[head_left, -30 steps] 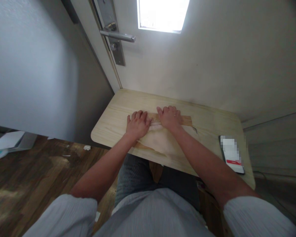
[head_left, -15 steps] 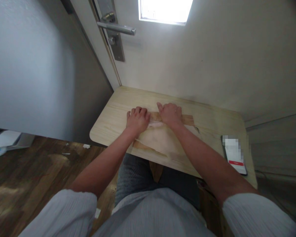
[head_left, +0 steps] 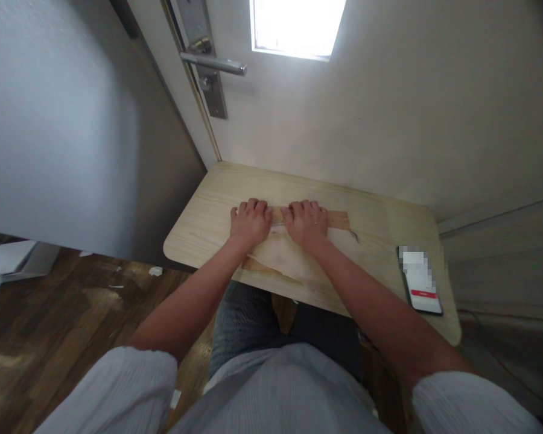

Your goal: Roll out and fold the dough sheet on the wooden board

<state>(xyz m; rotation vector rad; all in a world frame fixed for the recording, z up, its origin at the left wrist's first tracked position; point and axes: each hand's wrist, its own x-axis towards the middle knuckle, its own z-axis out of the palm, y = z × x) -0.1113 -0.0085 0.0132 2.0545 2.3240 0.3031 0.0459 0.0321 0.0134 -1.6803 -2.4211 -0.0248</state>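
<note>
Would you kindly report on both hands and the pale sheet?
Left hand and right hand at far edge of pale sheet. Brown strip showing between them. Phone apart, right.

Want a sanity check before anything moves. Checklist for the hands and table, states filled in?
1. Left hand at the brown strip: ok.
2. Right hand at the strip too: ok.
3. Phone apart from both hands: ok.
4. Strip fully visible: not ok, hands cover part.
5. Pale sheet wholly on the table: cannot tell, right forearm blocks part.
6. Gripping or just pressing: cannot tell, seen from above only.
</note>
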